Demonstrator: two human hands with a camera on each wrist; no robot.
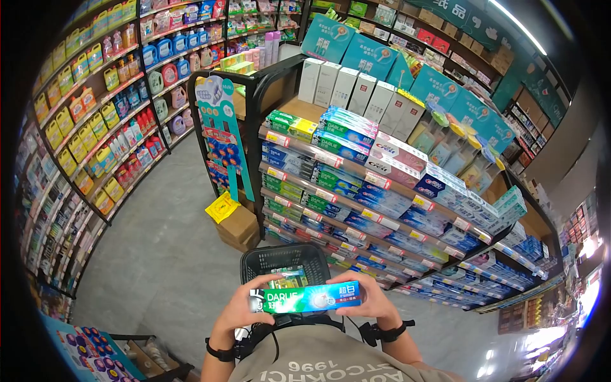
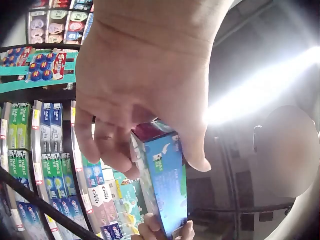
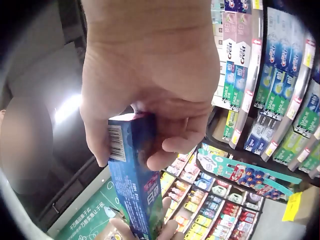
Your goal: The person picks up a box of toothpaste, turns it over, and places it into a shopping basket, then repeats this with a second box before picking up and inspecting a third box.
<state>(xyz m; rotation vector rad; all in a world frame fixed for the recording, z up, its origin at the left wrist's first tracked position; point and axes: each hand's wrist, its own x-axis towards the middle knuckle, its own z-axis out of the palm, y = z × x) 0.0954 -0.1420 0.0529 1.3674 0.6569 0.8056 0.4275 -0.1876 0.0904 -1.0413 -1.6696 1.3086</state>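
You hold one toothpaste box level above the basket.

Head view: your left hand (image 1: 238,310) and right hand (image 1: 375,299) pinch the ends of the toothpaste box (image 1: 305,297), off the shelf, not yet in the black basket (image 1: 254,260), which already holds a packet. Wrist views: fingers (image 2: 107,150) curl round each end.

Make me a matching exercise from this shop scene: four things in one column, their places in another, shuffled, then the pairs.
Things:
1. green and blue toothpaste box
2. black mesh shopping basket
3. brown cardboard carton
4. tall white boxes

Places:
A. on the floor by the shelf end
B. top of the shelf unit
C. gripped at both ends by the left hand and right hand
D. just beyond the hands

Pairs: 1-C, 2-D, 3-A, 4-B
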